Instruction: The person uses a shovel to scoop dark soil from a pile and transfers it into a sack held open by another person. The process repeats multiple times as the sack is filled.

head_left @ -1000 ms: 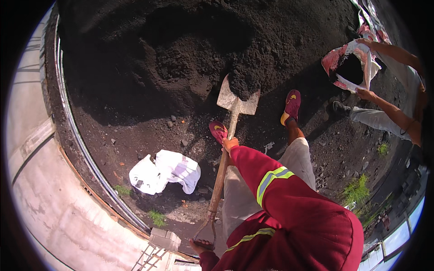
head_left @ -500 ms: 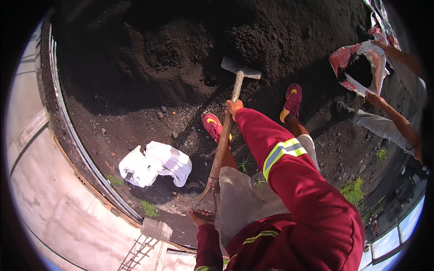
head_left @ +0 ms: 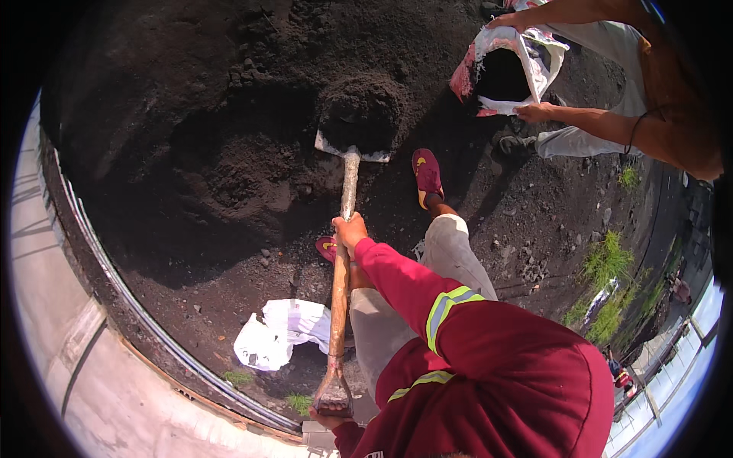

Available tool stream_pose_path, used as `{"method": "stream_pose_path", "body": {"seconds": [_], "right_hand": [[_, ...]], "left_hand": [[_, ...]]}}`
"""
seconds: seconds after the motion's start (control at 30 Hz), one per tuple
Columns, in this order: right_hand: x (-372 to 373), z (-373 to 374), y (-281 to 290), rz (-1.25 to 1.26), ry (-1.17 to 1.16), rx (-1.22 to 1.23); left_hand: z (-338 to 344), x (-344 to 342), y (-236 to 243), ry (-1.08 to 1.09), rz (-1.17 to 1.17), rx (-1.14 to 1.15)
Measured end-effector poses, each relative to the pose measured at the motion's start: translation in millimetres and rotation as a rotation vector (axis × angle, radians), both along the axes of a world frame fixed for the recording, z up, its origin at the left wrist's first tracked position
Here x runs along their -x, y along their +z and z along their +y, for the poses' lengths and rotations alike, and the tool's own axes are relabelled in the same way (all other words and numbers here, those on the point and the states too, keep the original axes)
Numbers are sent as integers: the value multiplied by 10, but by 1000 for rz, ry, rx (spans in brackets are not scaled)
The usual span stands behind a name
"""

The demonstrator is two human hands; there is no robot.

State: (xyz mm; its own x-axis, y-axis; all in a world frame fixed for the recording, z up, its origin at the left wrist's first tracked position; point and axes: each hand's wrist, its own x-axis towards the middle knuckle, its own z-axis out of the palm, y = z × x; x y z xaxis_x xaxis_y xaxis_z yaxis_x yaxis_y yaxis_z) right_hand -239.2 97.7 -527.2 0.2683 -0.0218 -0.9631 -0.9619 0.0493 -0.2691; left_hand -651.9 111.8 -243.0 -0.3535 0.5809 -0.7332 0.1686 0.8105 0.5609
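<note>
Head view: left hand (head_left: pixel 330 418) and right hand (head_left: pixel 351 230), grip closed, hold a shovel (head_left: pixel 340 294) outdoors over dark, gravelly ground (head_left: pixel 553 198).

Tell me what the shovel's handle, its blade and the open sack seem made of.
Handle: likely wood, worn, judging by its brown tone and pale, scuffed upper end.
Blade: probably metal, dull, going by its thin, pale grey edge; dark soil hides the rest.
Open sack: perhaps woven plastic, from its frayed edge and soft folds.
</note>
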Motion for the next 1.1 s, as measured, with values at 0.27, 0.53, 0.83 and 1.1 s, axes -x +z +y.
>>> {"method": "stream_pose_path", "body": {"seconds": [0.27,0.53,0.83,1.1], "right_hand": [[-1575,-1312,647,-161,-306,-288],[-2981,-2321,110,-6,-748,-736],[874,453,-392,95,103,-28],[1469,1654,-1063,217,369,-45]], "left_hand": [[-315,-1784,772,-203,184,-243],[-570,-3345,806,-1516,-278,-647],[341,-120,595,172,279,-43],[356,153,-377,440,408,-102]]}}
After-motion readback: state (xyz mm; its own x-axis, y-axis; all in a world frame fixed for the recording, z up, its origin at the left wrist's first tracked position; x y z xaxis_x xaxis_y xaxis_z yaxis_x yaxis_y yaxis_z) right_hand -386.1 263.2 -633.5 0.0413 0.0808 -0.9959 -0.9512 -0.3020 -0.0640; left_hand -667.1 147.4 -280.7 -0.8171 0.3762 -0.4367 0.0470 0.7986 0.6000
